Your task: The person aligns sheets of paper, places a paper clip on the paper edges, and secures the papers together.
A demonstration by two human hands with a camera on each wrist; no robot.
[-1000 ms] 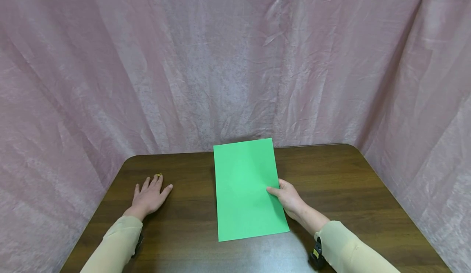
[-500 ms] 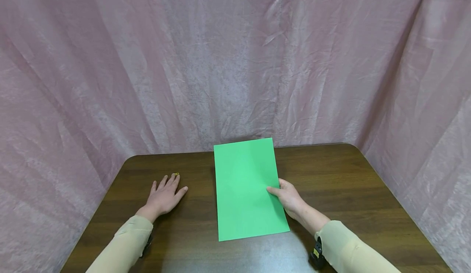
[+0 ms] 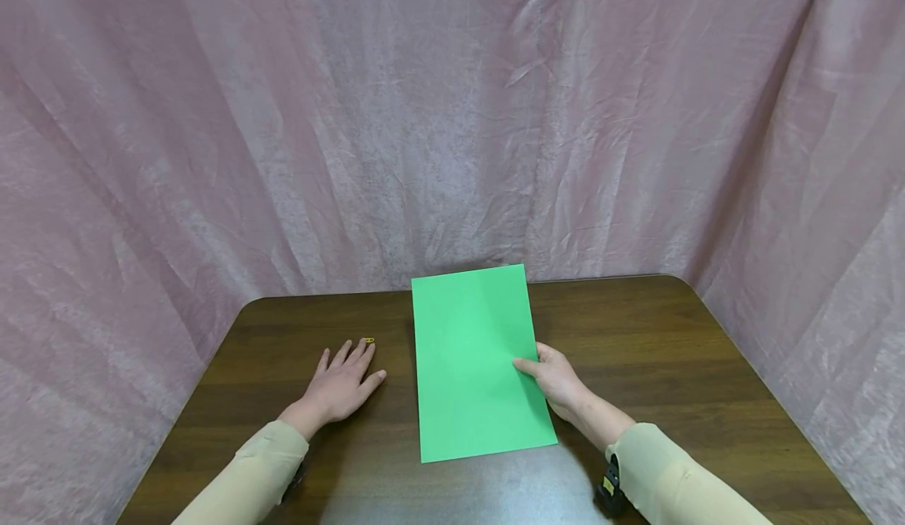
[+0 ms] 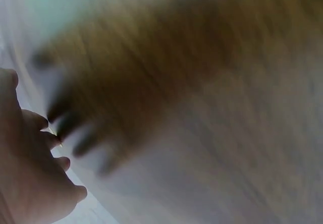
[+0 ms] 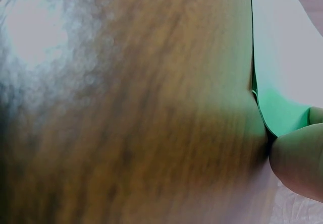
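Observation:
A small yellow clip (image 3: 370,340) lies by the fingertips of my left hand (image 3: 335,393), whose fingers are spread and straight, palm down, left of the green sheet. In the left wrist view a thin bit of yellow shows at the fingertips of the left hand (image 4: 35,168). My right hand (image 3: 562,387) pinches the right edge of the green sheet (image 3: 474,368), thumb on top and fingers beneath. In the right wrist view the green sheet (image 5: 282,103) bends up where the right hand (image 5: 300,158) grips it.
The brown wooden table (image 3: 657,352) has rounded back corners. A pink curtain (image 3: 452,116) hangs behind it and along both sides. Bright glare lies on the table near its front.
My left hand has slid to the right across the table, nearer the green sheet, and the yellow clip has shifted right with it. The right hand and the sheet have hardly moved.

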